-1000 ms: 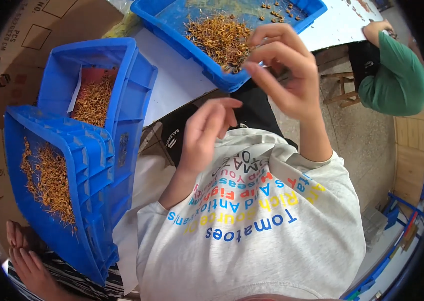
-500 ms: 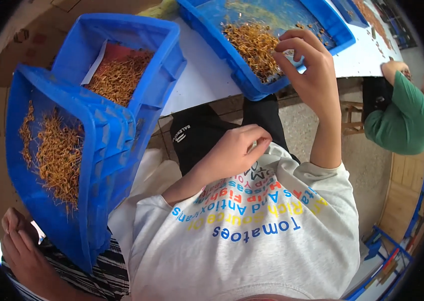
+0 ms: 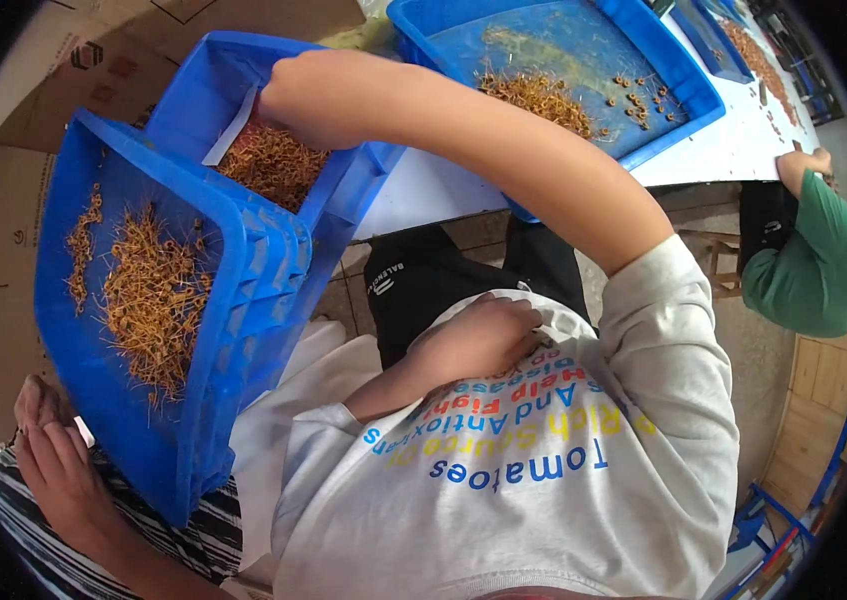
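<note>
My right arm reaches left across the front of me. My right hand (image 3: 308,98) is over the blue bin (image 3: 343,190) at the upper left, its fingers bent down and hidden from sight. Under it lies a heap of small coppery pieces with thin wire leads (image 3: 273,168), on something red beside a white strip. My left hand (image 3: 483,338) rests against my shirt above my lap, fingers curled in; whatever they hold, if anything, is hidden. Ahead, a blue tray (image 3: 543,165) on the white table holds a heap of similar coppery pieces (image 3: 540,100) and several scattered ring-shaped ones (image 3: 643,100).
Another blue tray (image 3: 208,400) with more coppery wired pieces (image 3: 155,300) stands tilted against the bin at left. A neighbour's hand (image 3: 58,465) is beside it. Cardboard (image 3: 8,235) lies behind. A person in a green sleeve (image 3: 811,265) sits at the table's right (image 3: 443,190).
My right hand has swung left from above the tray ahead to the bin with the red lining. My left hand stays near my lap, its fingers curled further in.
</note>
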`<act>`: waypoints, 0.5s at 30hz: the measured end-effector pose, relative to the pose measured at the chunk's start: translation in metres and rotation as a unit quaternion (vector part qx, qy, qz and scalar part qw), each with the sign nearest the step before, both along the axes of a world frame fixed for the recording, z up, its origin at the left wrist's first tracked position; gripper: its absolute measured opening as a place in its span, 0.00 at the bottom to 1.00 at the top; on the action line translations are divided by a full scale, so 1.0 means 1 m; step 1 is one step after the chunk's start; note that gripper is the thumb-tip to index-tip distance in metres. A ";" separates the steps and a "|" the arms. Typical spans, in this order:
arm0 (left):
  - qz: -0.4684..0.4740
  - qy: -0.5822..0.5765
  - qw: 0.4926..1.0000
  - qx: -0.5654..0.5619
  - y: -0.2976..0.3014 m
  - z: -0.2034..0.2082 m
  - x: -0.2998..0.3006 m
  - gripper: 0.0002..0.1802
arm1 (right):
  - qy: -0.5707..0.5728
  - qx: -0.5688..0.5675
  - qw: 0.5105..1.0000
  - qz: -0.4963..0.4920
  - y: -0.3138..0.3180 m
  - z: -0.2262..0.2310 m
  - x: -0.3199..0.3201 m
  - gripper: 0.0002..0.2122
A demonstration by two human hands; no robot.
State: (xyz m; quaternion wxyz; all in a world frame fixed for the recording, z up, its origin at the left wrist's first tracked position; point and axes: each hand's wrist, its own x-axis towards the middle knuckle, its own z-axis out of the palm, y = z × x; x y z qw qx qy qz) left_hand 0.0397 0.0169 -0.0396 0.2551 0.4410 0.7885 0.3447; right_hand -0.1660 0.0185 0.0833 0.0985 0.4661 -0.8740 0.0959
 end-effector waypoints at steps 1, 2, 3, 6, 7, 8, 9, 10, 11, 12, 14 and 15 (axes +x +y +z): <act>0.002 0.001 1.000 -0.002 -0.001 0.000 0.001 0.13 | 0.001 -0.002 1.000 0.002 -0.008 -0.004 -0.005 0.07; 0.007 0.003 1.000 -0.006 -0.003 0.002 0.001 0.13 | -0.024 0.021 0.999 0.005 -0.015 -0.007 -0.010 0.07; 0.010 0.005 1.000 -0.011 -0.004 0.004 0.001 0.14 | -0.049 0.044 0.998 0.007 -0.020 -0.010 -0.015 0.08; 0.023 0.007 1.000 -0.016 -0.008 0.003 0.001 0.14 | -0.097 0.089 0.991 0.008 -0.033 -0.019 -0.028 0.09; 0.031 0.004 0.999 -0.012 -0.009 -0.001 0.002 0.15 | -0.103 0.109 0.989 0.008 -0.037 -0.022 -0.032 0.09; 0.032 0.005 0.999 -0.013 -0.011 -0.001 0.003 0.15 | -0.110 0.128 0.986 0.010 -0.041 -0.023 -0.034 0.09; 0.038 0.006 0.999 -0.007 -0.013 0.000 0.004 0.15 | -0.116 0.148 0.982 0.011 -0.045 -0.025 -0.036 0.08; 0.043 0.007 0.999 -0.001 -0.014 0.000 0.004 0.15 | -0.123 0.168 0.978 0.012 -0.047 -0.027 -0.038 0.08; 0.042 0.010 0.999 0.004 -0.015 0.000 0.004 0.15 | -0.123 0.168 0.978 0.013 -0.048 -0.028 -0.038 0.08; 0.040 0.013 0.999 0.008 -0.016 0.000 0.004 0.15 | -0.116 0.171 0.978 0.022 -0.048 -0.030 -0.038 0.08; 0.033 0.009 0.999 -0.006 -0.016 0.003 0.003 0.15 | -0.103 0.176 0.978 0.041 -0.048 -0.033 -0.037 0.09; 0.025 0.005 0.999 -0.021 -0.016 0.004 0.002 0.15 | -0.097 0.178 0.978 0.050 -0.047 -0.034 -0.037 0.09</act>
